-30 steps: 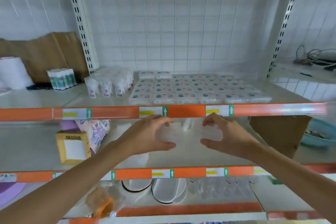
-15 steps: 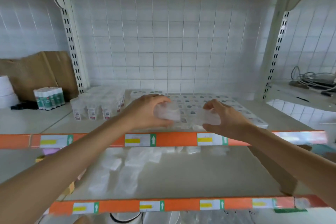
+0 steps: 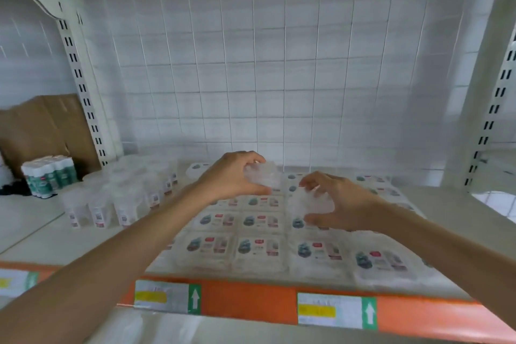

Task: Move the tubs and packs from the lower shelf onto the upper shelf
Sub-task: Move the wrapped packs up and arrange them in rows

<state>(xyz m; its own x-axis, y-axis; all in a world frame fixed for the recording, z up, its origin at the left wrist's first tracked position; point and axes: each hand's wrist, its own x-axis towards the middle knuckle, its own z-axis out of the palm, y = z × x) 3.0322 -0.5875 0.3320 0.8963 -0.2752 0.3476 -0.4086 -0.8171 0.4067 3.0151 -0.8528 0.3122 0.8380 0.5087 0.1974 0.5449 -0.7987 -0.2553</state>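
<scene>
Now the left hand (image 3: 231,179) grips a small clear plastic tub (image 3: 265,177), and the right hand (image 3: 349,204) curls round a second clear tub (image 3: 308,204).

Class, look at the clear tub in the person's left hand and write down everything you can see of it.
The clear tub looks like translucent plastic and is too blurred to show a label or lid. The left hand grips it, fingers curled over its top, thumb beneath. It is held above the labelled packs on the upper shelf, apart from the second tub in the right hand.
</scene>
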